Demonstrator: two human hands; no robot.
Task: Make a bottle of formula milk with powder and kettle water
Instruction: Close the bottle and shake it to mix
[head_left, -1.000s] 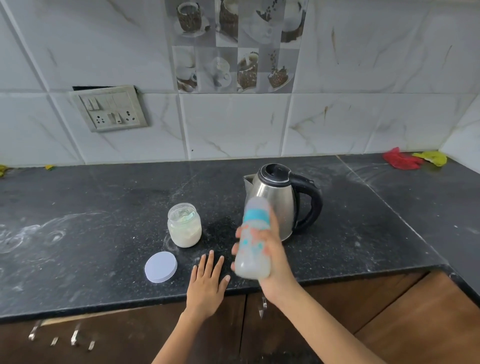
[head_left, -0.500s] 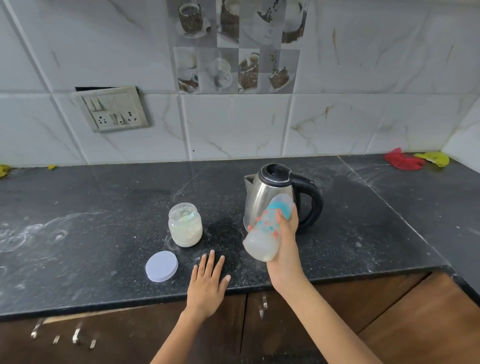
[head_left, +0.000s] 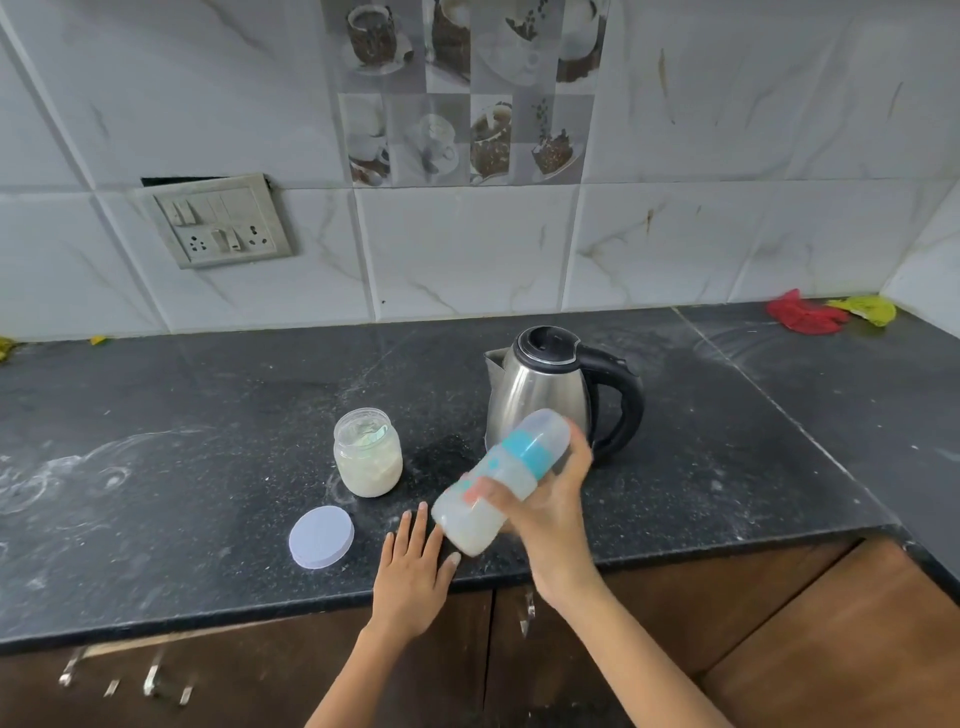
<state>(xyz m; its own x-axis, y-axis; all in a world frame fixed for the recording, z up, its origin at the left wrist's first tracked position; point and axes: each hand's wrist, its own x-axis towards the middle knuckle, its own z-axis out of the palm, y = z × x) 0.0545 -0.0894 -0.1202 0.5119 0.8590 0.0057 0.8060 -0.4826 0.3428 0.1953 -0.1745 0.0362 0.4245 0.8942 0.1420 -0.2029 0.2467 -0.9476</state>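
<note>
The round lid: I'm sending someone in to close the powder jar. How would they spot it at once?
On the black countertop, find the steel kettle, then the open powder jar to its left. The round lid lies flat in front of the jar, near the counter's front edge, left of the resting left hand. It is the only flat, pale lilac disc there.

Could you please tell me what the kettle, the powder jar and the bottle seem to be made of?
Kettle: brushed metal body, probably stainless steel, with glossy black plastic lid and handle. Powder jar: clear and shiny, glass or hard plastic, unclear which. Bottle in the right hand: cloudy translucent plastic, it seems, with a blue band.
</note>
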